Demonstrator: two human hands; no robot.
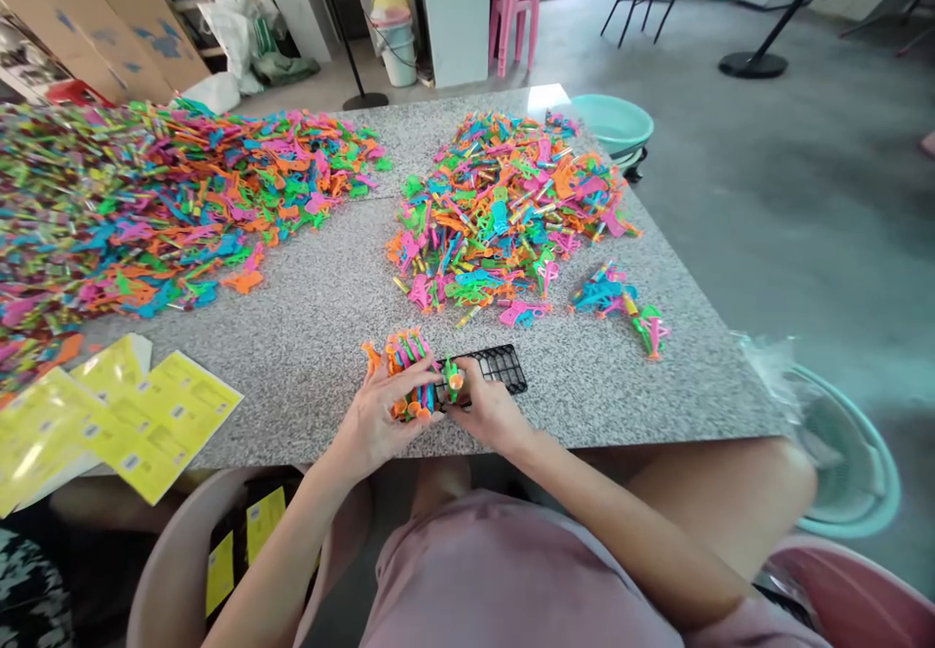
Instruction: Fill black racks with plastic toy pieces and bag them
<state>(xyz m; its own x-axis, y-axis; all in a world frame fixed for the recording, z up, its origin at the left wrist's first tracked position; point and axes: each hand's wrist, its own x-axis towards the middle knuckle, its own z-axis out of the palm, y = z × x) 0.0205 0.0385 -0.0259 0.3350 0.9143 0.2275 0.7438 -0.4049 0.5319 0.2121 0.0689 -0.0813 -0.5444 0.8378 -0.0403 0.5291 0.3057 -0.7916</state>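
Head view: from far away, I look down at the black grid tray (509, 365) and use it to find everything else. My right hand (488, 402) is over the tray's near side, pinching one green toy gun (452, 376) with an orange tip. My left hand (381, 402) is at the tray's left end, bent around a row of toy guns (415, 348); I can't tell how hard it squeezes. The bare squares are on the tray's right side. Past the tray lies a big messy pile of toy guns (504, 209).

I think this step is lining the green one up with its neighbors. I should hold it straight, go slowly, and keep my left fingers light so the row doesn't tip. If the tray slides, things could fall over.
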